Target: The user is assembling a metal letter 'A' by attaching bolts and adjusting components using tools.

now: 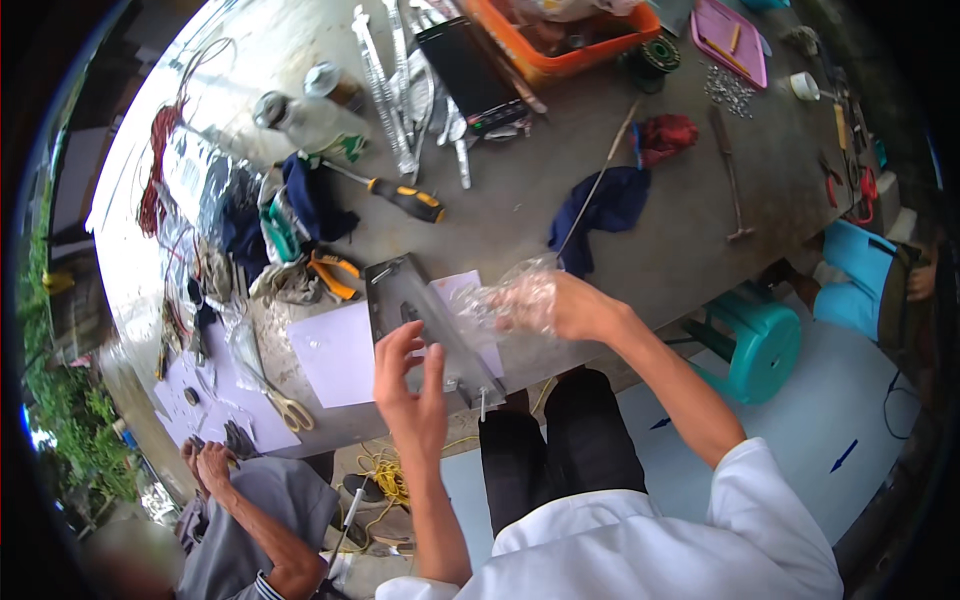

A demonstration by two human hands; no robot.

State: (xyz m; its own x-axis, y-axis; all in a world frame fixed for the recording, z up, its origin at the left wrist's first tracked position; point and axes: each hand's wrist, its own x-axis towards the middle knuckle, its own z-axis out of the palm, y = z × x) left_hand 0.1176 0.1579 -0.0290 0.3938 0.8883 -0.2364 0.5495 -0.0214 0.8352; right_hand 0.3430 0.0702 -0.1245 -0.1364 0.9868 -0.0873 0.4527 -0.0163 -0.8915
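A crumpled clear plastic bag is in my right hand, and its film covers some of the fingers. The bag is above the right part of a dark grey metal channel, which lies slantwise near the table's front edge. My left hand is at the channel's near left side, fingers apart and slightly bent, with nothing in them. Whether its fingertips touch the metal I cannot tell. Beneath the channel lies a pale lilac paper sheet. Orange-handled pliers rest just beyond it.
A yellow-black screwdriver, dark blue cloth and hammer lie farther back. An orange bin stands at the far side. Scissors lie left, near a seated person. A green stool stands right.
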